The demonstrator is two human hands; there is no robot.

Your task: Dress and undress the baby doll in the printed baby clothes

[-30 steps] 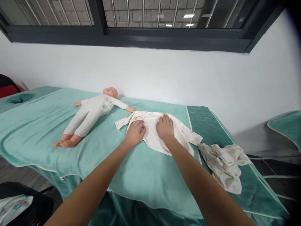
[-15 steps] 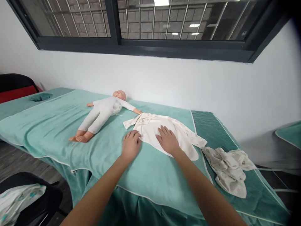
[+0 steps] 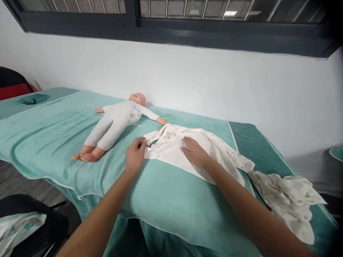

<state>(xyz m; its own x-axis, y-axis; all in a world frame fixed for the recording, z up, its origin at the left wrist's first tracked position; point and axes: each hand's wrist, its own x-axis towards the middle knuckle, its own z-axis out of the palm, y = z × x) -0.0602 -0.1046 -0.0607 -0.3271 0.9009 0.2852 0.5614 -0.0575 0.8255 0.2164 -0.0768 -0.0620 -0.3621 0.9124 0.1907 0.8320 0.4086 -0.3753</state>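
Note:
A small cream baby garment (image 3: 177,151) lies spread on a teal towel (image 3: 53,142) that covers the bed. My right hand (image 3: 195,152) rests flat on the garment with its fingers stretched out. My left hand (image 3: 135,154) is at the garment's left edge, its fingertips pinching the cloth there. A baby doll (image 3: 115,123) in a pale suit lies on its back to the left, one arm reaching toward the garment's collar.
A crumpled patterned cloth (image 3: 289,196) lies at the bed's right end. The white wall runs right behind the bed under a dark window frame (image 3: 171,28). A black chair (image 3: 34,228) with a cloth on it stands at the lower left.
My left hand has slid off the garment to its left edge and pinched it. My right hand has stayed flat on the cloth. The view has shifted a little.

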